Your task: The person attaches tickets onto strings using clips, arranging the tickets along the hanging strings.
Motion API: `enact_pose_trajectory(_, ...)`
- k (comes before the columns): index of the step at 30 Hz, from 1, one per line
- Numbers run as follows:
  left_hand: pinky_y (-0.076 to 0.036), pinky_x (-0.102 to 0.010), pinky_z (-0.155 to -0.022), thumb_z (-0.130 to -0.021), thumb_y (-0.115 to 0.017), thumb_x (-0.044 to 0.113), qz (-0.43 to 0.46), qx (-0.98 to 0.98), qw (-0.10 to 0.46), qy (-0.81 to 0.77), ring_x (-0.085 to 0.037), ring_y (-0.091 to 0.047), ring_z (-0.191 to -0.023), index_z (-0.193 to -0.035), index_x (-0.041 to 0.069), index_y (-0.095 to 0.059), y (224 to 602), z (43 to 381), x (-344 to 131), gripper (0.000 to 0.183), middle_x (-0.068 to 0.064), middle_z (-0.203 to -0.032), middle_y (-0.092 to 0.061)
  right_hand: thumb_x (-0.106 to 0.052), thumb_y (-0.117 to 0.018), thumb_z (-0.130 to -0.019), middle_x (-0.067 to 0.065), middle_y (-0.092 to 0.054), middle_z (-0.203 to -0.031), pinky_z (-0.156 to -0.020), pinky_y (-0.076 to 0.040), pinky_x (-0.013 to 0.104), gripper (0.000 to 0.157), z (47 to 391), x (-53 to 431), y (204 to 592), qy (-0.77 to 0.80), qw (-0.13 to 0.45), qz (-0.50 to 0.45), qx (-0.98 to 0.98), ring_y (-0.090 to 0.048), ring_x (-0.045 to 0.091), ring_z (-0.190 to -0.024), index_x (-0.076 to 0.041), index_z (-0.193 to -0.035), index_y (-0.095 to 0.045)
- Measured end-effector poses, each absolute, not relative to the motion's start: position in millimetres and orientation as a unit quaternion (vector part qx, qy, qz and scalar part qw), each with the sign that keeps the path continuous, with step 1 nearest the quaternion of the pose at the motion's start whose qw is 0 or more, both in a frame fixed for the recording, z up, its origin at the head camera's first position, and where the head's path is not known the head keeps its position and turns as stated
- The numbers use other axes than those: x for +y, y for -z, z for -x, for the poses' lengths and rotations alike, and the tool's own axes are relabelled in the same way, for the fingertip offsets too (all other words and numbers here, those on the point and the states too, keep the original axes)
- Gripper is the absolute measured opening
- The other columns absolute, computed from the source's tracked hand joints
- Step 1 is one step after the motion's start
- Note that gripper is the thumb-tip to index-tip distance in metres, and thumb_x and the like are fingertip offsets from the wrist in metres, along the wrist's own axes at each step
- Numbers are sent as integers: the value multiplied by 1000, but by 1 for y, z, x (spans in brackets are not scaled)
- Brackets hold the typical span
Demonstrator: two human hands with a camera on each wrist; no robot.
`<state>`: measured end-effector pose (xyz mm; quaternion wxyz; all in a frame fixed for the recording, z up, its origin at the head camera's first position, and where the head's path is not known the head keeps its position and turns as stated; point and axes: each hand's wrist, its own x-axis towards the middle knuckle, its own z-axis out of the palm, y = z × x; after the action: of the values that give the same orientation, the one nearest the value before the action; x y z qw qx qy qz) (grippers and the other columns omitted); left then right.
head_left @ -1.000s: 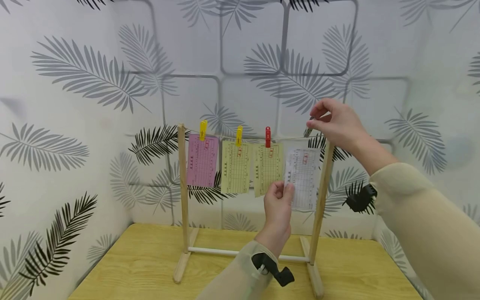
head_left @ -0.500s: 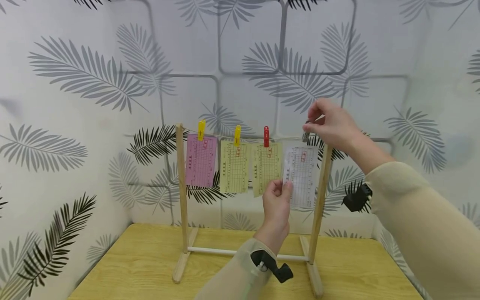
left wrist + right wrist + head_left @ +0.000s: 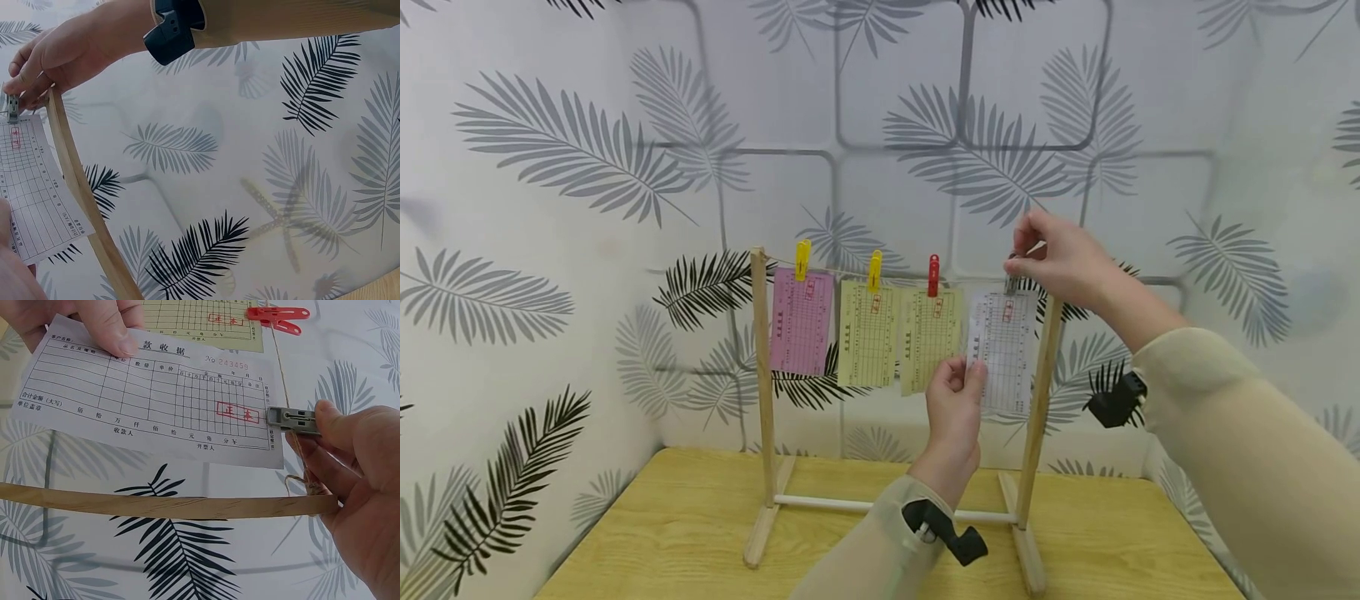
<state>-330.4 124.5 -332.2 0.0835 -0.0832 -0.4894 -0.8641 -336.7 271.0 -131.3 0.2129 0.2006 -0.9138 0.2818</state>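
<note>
My right hand [image 3: 1063,258] pinches a grey clothespin [image 3: 292,420] between thumb and fingers at the right end of the twine [image 3: 279,356]. The clothespin's tip overlaps the top edge of a white receipt slip [image 3: 1003,354], which has a red stamp and printed grid. Lower down, my left hand [image 3: 953,408] holds that slip by its left edge, thumb in front. To its left hang a yellow slip [image 3: 928,333] under a red clothespin [image 3: 933,275], another yellow slip [image 3: 867,342] and a pink slip [image 3: 802,329], these two under yellow clothespins [image 3: 876,271].
The twine runs between two wooden posts [image 3: 765,375] of a stand with a white crossbar [image 3: 827,502]. It stands on a wood-grain table [image 3: 685,533]. Behind is a wall [image 3: 587,275] with a leaf pattern. The right post [image 3: 169,505] is close beside the white slip.
My right hand has lowered slightly, bringing the grey clothespin from above the twine down onto the white slip's top edge. My left hand keeps its hold on the slip, almost unmoved.
</note>
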Motion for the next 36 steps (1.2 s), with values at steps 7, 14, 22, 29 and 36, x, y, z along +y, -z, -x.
enact_pose_trajectory(7, -55, -34, -93, -108, -74, 14, 81, -491, 82, 863, -18, -69, -103, -114, 11, -71, 330, 331, 125, 7, -5, -112, -74, -11, -73, -108, 17, -61, -123, -91, -52, 51, 26, 336, 270, 133, -282, 209, -204, -914, -69, 38, -122, -4, -118, -51)
enact_pose_trajectory(14, -55, -35, -95, -109, -73, 15, 85, -494, 80, 862, -19, -68, -104, -116, 10, -71, 330, 328, 123, 10, -5, -113, -74, -14, -73, -109, 17, -60, -125, -91, -52, 51, 28, 334, 271, 133, -278, 198, -201, -918, -67, 39, -125, -4, -121, -50)
enact_pose_trajectory(22, -55, -35, -93, -109, -74, 16, 86, -493, 79, 862, -18, -69, -102, -114, 11, -71, 328, 326, 123, 8, -4, -111, -75, -16, -73, -109, 21, -62, -126, -92, -50, 54, 32, 333, 271, 134, -264, 184, -206, -924, -68, 38, -116, -4, -127, -50)
enact_pose_trajectory(29, -56, -36, -93, -109, -73, 16, 86, -499, 82, 859, -18, -70, -103, -114, 11, -71, 328, 327, 124, 7, -3, -112, -76, -19, -72, -110, 23, -63, -131, -97, -50, 58, 40, 331, 271, 132, -259, 172, -207, -927, -66, 39, -118, -4, -139, -49)
enact_pose_trajectory(36, -56, -42, -100, -108, -74, 15, 86, -501, 71, 858, -19, -71, -107, -114, 11, -71, 331, 328, 126, 8, -3, -114, -76, -19, -71, -110, 24, -64, -131, -97, -51, 59, 41, 330, 271, 133, -259, 175, -207, -927, -66, 40, -119, -4, -141, -50)
